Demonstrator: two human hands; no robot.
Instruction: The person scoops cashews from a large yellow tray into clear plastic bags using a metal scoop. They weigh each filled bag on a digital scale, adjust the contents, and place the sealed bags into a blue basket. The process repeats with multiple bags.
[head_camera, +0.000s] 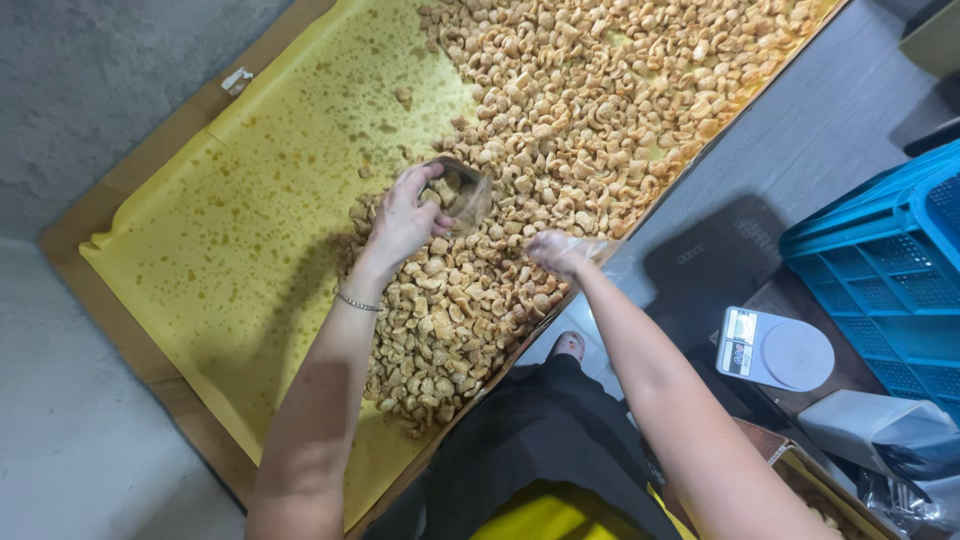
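A big heap of light-brown fried snack pieces lies spread on a yellow, oil-spotted sheet. My left hand grips a small clear scoop filled with pieces, held just above the pile. My right hand holds the mouth of a clear plastic bag at the sheet's right edge, beside the scoop. A thin bracelet sits on my left wrist.
A brown board borders the sheet. A small white kitchen scale stands on a dark surface to the right. A blue plastic crate is at far right, a box with more bags below it. My foot shows under the table edge.
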